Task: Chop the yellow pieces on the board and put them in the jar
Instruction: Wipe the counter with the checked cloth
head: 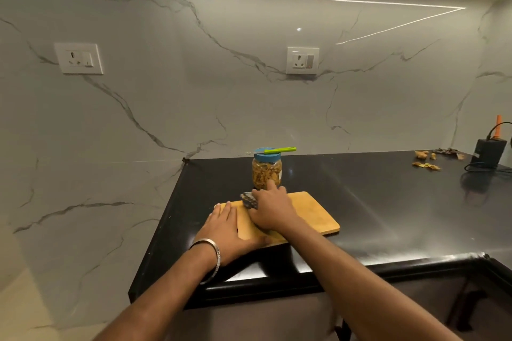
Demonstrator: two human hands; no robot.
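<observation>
A wooden cutting board [313, 212] lies on the black counter. Behind it stands a clear jar [266, 173] full of yellow pieces, with a blue lid on. A green-handled knife [278, 150] rests across that lid. My left hand [230, 230] lies flat on the board's left end, fingers straight. My right hand [270, 209] is over the middle of the board and grips a dark grey patterned cloth [248, 200] that sticks out to its left. No yellow pieces show on the bare part of the board.
Yellow-brown scraps [425, 162] lie at the counter's far right, beside a black box [489, 153] with a cable. The counter's front edge [388, 261] runs just below the board. Two wall sockets sit on the marble backsplash.
</observation>
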